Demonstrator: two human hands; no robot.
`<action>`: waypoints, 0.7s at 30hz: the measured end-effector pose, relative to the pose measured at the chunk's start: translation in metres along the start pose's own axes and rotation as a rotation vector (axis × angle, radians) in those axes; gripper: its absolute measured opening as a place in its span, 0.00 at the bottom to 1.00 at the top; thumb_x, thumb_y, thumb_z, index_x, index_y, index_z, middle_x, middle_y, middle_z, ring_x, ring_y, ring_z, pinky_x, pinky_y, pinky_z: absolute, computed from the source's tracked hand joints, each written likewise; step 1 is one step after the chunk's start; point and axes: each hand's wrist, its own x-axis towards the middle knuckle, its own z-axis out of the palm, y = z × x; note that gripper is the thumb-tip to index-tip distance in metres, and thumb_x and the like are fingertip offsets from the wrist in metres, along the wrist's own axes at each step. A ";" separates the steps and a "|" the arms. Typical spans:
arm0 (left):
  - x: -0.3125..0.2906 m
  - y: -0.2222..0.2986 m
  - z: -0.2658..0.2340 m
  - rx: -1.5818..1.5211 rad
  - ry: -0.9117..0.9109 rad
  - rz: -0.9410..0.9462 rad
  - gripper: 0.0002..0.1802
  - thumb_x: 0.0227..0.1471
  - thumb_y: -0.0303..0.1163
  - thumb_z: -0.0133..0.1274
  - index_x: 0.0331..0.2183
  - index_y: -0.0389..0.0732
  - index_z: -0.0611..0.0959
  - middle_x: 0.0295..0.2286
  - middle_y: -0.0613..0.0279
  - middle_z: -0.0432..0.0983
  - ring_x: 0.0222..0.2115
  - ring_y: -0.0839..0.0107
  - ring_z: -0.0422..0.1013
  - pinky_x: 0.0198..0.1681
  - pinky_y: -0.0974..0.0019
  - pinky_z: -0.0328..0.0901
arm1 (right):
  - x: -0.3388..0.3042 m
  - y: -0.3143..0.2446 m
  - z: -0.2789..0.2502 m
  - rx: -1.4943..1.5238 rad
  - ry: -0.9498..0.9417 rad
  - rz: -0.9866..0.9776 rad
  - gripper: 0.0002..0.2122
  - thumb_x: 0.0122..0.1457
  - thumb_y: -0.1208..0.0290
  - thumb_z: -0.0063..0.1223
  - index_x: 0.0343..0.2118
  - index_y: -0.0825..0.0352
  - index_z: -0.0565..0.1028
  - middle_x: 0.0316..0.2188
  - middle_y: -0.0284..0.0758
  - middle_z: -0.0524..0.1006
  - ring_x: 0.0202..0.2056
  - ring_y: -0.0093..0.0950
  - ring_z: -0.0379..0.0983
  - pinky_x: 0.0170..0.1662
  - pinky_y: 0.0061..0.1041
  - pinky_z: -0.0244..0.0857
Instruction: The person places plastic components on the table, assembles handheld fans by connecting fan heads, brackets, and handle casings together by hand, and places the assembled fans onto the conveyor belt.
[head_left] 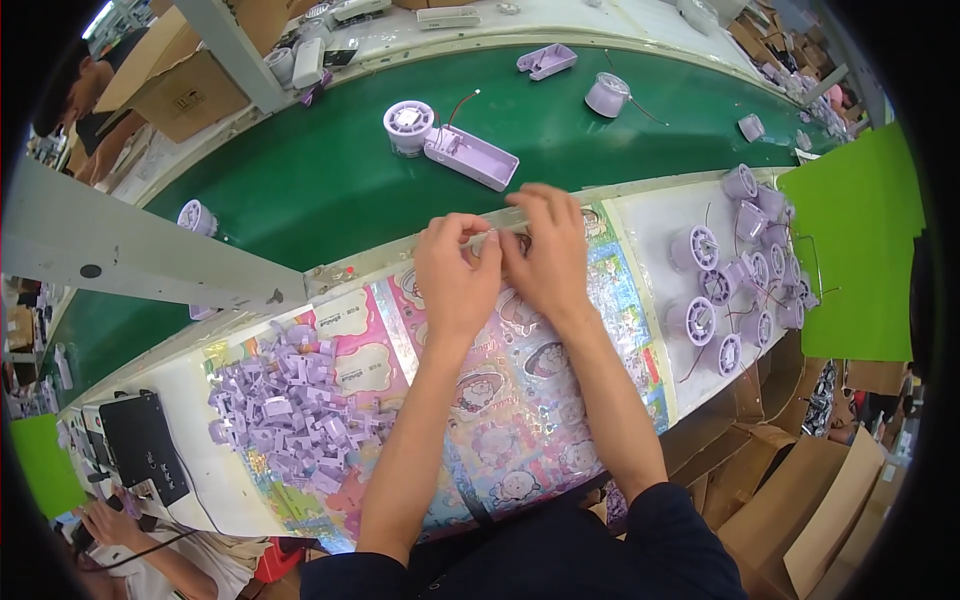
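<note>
My left hand [460, 275] and my right hand [548, 262] meet over the table's far edge, fingertips almost touching. The thumb and fingers of each are drawn into a pinch. Whatever small thing lies between them is mostly hidden. Under my forearms spreads a colourful cartoon-printed sheet [520, 440]. To the left of my left forearm lies a heap of small lilac plastic parts [290, 410]. Just beyond my hands, a lilac open handle shell [472, 158] rests on the green belt, beside a round lilac fan housing [408, 128] with a thin wire.
The green conveyor belt [320, 165] also carries another shell [547, 61] and a wired round housing [608, 95]. Several lilac fan housings [692, 322] crowd the table's right end by a green panel [850, 250]. A metal post [150, 225] and black box [143, 450] stand left. Another person's hand [108, 525] shows lower left.
</note>
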 end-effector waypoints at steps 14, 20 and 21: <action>-0.005 -0.002 0.005 0.351 0.012 0.209 0.06 0.48 0.30 0.61 0.32 0.43 0.83 0.34 0.61 0.76 0.40 0.57 0.70 0.47 0.54 0.62 | 0.011 0.016 0.007 0.256 -0.143 0.075 0.15 0.56 0.79 0.52 0.47 0.67 0.78 0.45 0.40 0.80 0.51 0.42 0.70 0.56 0.41 0.63; -0.004 -0.001 0.005 0.329 0.012 0.216 0.05 0.47 0.28 0.61 0.31 0.44 0.83 0.34 0.61 0.74 0.39 0.56 0.69 0.46 0.54 0.61 | 0.072 0.060 0.028 -0.160 -0.004 -0.100 0.26 0.54 0.74 0.59 0.58 0.67 0.68 0.52 0.49 0.72 0.55 0.49 0.64 0.59 0.44 0.62; -0.004 -0.001 0.002 0.340 0.020 0.217 0.05 0.47 0.28 0.61 0.31 0.44 0.83 0.34 0.61 0.74 0.39 0.56 0.69 0.46 0.54 0.61 | 0.088 0.067 0.041 -0.184 0.023 -0.105 0.27 0.54 0.74 0.59 0.59 0.67 0.68 0.52 0.49 0.72 0.56 0.49 0.64 0.59 0.44 0.62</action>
